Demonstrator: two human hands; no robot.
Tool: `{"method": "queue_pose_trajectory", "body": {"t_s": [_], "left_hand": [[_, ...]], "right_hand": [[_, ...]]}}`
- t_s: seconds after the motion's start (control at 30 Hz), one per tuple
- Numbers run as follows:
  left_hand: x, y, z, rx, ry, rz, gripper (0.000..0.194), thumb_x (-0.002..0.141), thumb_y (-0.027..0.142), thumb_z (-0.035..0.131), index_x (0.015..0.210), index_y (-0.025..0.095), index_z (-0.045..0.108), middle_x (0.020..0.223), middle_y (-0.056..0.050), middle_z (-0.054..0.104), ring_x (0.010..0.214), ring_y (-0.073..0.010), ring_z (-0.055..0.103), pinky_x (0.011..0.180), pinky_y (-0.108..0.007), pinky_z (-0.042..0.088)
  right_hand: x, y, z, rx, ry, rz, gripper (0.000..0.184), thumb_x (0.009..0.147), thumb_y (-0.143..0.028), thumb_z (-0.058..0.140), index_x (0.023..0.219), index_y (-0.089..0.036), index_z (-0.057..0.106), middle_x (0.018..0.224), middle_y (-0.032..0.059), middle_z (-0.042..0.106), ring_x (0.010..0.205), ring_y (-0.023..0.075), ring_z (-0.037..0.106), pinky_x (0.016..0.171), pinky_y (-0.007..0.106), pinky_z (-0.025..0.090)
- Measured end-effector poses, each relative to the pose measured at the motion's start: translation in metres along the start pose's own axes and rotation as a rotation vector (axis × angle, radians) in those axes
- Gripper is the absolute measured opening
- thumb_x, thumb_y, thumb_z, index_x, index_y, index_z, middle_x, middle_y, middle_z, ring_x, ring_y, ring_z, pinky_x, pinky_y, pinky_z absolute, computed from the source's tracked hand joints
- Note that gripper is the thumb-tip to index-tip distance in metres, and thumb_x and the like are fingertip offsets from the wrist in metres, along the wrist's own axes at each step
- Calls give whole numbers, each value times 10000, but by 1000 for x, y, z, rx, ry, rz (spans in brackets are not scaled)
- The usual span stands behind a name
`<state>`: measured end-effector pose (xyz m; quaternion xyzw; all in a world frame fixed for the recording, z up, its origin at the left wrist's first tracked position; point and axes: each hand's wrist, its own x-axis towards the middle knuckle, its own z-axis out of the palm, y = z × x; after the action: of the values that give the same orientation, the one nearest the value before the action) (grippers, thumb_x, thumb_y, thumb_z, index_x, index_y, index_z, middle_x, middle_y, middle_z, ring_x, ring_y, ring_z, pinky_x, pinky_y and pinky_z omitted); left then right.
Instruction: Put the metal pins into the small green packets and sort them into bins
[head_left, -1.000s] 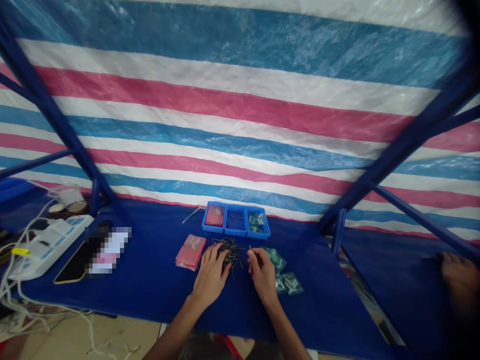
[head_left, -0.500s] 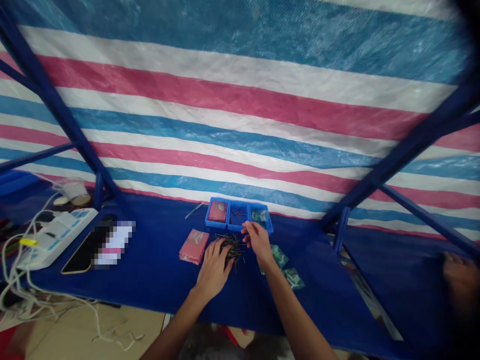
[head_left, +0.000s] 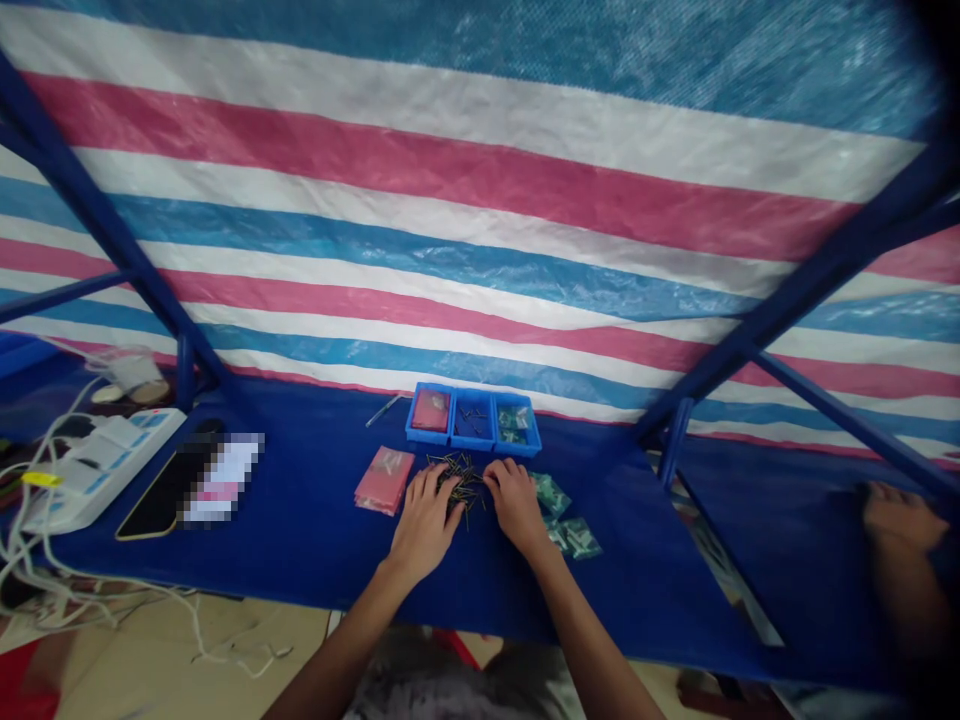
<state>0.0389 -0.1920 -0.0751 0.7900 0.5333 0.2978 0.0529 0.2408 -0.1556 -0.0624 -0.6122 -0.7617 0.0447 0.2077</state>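
A loose pile of dark, thin screws [head_left: 466, 482] lies on the blue table between my hands. My left hand [head_left: 426, 515] rests on the left side of the pile, fingers spread and touching the screws. At the right edge of the pile is my right hand [head_left: 516, 498], its fingers curled together; whatever is between the fingertips is hidden. Just behind stands a blue three-compartment tray [head_left: 450, 441]. Its left compartment holds a pink packet [head_left: 431, 409], the middle one a few screws [head_left: 472, 415], the right one green packets [head_left: 514, 418].
A stack of pink packets [head_left: 384, 480] lies left of my left hand. Several green packets [head_left: 579, 538] are right of my right hand. A phone [head_left: 161, 495], a power strip [head_left: 112, 470] and white cables are at the left. Another person's hand [head_left: 904, 515] shows far right.
My right hand has come down from beside the tray's right compartment to the edge of the screw pile. My left hand stays on the pile. The view has shifted slightly.
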Motion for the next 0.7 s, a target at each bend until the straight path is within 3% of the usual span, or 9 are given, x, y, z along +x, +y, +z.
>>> {"method": "queue_pose_trajectory", "body": {"t_s": [0.27, 0.47, 0.6, 0.7], "left_hand": [[-1, -1, 1, -33, 19, 3, 358, 1069, 293, 532, 1425, 274, 562, 1504, -105, 520, 1430, -326, 472, 1179, -567, 427], [0, 1, -2, -38, -5, -2, 470, 1034, 418, 620, 1471, 273, 521, 1535, -103, 501, 1437, -337, 458, 1197, -584, 398], [0, 2, -2, -38, -22, -12, 616, 939, 493, 748, 1466, 269, 521, 1550, -109, 481, 1454, -367, 430, 1195, -597, 395], [0, 0, 0, -43, -13, -15, 595, 961, 477, 725, 1474, 267, 510, 1543, -116, 483, 1449, -365, 440, 1186, -594, 407]], "right_hand": [[-1, 0, 4, -51, 33, -56, 83, 1063, -216, 554, 1001, -244, 602, 1054, 76, 664, 950, 279, 582, 780, 364, 347], [-6, 0, 7, -34, 44, -38, 95, 1063, -209, 533, 989, -234, 587, 1039, 80, 664, 936, 276, 586, 789, 367, 349], [-4, 0, 7, 59, 55, -2, 135, 1079, -242, 492, 987, -230, 590, 1012, 74, 675, 949, 279, 602, 809, 368, 366], [-2, 1, 4, 214, 80, 16, 157, 1077, -246, 465, 998, -227, 600, 996, 70, 682, 942, 270, 621, 834, 371, 398]]}}
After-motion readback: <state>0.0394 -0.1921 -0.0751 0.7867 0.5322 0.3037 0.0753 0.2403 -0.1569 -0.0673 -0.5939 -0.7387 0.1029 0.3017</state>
